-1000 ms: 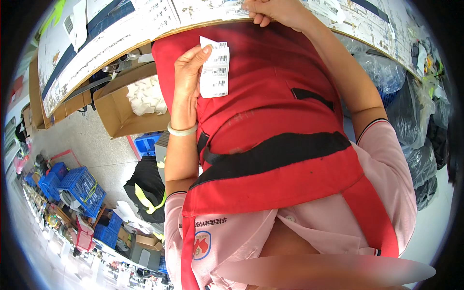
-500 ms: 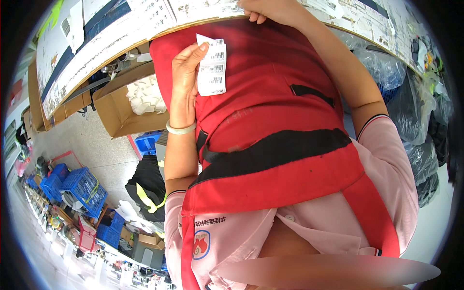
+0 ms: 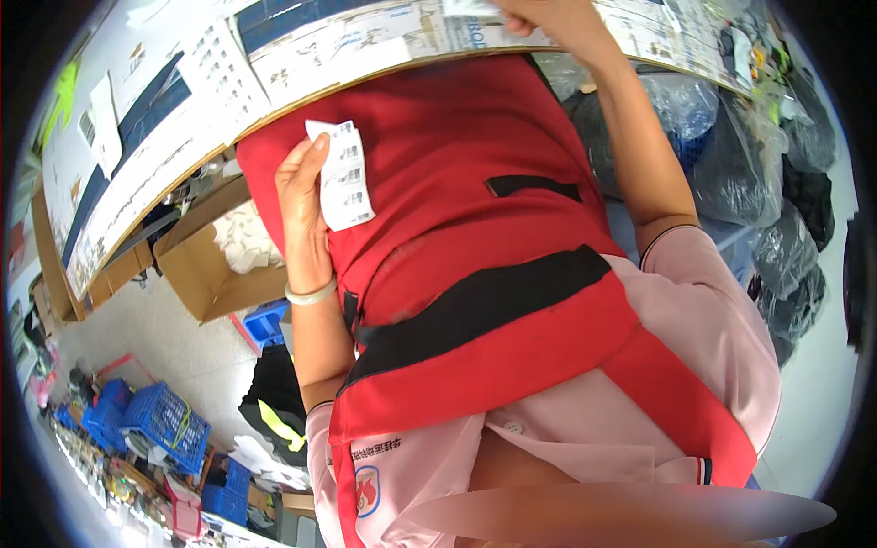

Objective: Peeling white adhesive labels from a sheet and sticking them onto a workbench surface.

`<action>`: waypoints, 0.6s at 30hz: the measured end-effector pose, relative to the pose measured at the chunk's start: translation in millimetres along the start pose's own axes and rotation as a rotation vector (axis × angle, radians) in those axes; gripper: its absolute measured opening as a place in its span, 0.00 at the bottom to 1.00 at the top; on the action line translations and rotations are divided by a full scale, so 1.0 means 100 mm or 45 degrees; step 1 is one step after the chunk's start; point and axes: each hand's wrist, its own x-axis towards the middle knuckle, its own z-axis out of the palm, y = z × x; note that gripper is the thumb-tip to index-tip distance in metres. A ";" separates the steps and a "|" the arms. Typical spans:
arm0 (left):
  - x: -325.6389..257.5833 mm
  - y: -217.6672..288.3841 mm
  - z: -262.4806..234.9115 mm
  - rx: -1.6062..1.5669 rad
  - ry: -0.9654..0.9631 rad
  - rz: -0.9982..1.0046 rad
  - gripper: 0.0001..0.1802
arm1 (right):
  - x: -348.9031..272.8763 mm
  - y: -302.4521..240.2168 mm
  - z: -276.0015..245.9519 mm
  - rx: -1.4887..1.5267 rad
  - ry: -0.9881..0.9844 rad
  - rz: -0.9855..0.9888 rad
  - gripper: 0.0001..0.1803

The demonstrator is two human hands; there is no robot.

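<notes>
My left hand is closed on a strip of white labels printed with barcodes, pinched near its upper end between thumb and fingers. The strip hangs in front of my red apron, below the table edge. My right hand reaches over the worn, paper-covered table at the top of the view. Its fingers are curled, and a small pale, shiny piece lies by the fingertips. Whether they pinch that piece is hard to make out, as the picture's upper edge cuts it off.
An open cardboard box with white scraps stands below the table at left. Blue plastic crates and black clothing are farther down on the left. Clear plastic bags with dark contents are piled at right.
My right hand has moved right and farther over the table, and the pale piece now shows beside its fingers. My left hand still holds the label strip; the whole view has shifted.
</notes>
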 end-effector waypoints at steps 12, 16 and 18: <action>-0.06 0.06 0.12 0.055 -0.054 0.068 0.11 | 0.10 0.40 -0.42 -0.816 0.423 0.119 0.22; -0.16 0.12 0.23 0.031 -0.082 0.121 0.09 | 0.07 0.35 -0.40 -0.820 0.417 0.079 0.22; -0.19 0.14 0.26 0.038 -0.106 0.152 0.08 | 0.04 0.26 -0.37 -0.858 0.421 0.156 0.22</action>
